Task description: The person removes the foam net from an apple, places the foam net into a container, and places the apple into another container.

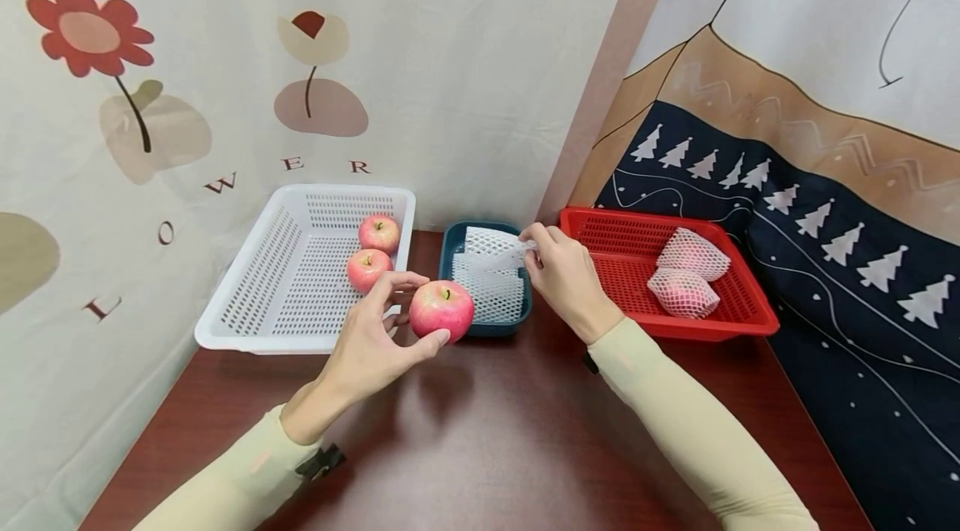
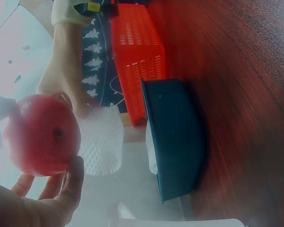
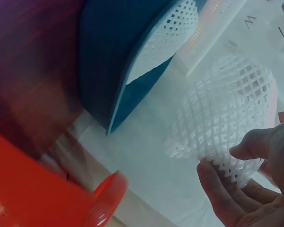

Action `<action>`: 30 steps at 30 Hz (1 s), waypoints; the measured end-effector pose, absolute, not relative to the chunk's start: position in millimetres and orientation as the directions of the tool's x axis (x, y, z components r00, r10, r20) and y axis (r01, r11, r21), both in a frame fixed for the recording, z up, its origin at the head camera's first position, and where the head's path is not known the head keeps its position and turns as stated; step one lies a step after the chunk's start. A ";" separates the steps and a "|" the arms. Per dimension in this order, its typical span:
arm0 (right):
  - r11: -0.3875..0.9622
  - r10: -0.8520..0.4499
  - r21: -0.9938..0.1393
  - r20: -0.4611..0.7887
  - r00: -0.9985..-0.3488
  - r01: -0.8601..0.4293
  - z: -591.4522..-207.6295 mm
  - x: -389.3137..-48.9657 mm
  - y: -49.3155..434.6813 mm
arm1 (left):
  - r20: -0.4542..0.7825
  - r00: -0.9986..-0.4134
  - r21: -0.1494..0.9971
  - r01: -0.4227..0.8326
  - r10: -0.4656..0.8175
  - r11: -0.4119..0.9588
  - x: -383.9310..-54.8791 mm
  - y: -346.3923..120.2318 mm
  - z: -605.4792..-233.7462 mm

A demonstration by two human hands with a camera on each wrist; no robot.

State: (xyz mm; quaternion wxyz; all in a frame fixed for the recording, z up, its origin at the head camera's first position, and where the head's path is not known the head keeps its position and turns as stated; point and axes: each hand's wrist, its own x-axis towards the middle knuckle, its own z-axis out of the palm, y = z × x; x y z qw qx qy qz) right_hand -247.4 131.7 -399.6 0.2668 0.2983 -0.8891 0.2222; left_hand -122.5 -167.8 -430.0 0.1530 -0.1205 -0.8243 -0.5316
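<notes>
A red apple [image 1: 441, 311] is held between the fingers and thumb of my left hand [image 1: 371, 348], above the table in front of the blue tray. The left wrist view shows the same apple [image 2: 43, 135] with its dark hollow facing the camera. My right hand [image 1: 567, 277] pinches the edge of a white foam net sleeve [image 3: 227, 109] over the tray's right side. More white foam nets [image 1: 487, 289] lie in the small dark blue tray [image 1: 525, 310]. In the right wrist view, thumb and fingertips grip the sleeve's lower rim.
At left stands a white perforated basket [image 1: 300, 281] with two apples [image 1: 378, 233] along its right side. At right, a red basket [image 1: 611, 264] holds two apples in foam nets [image 1: 684, 293]. A printed curtain [image 1: 465, 81] hangs behind the brown table [image 1: 495, 431].
</notes>
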 end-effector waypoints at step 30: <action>0.859 -0.485 -0.009 0.313 -0.817 -0.513 -423.6 -315.2 68.9 | 0.386 -0.921 0.814 0.364 0.046 0.452 -124.2 -169.4 -428.4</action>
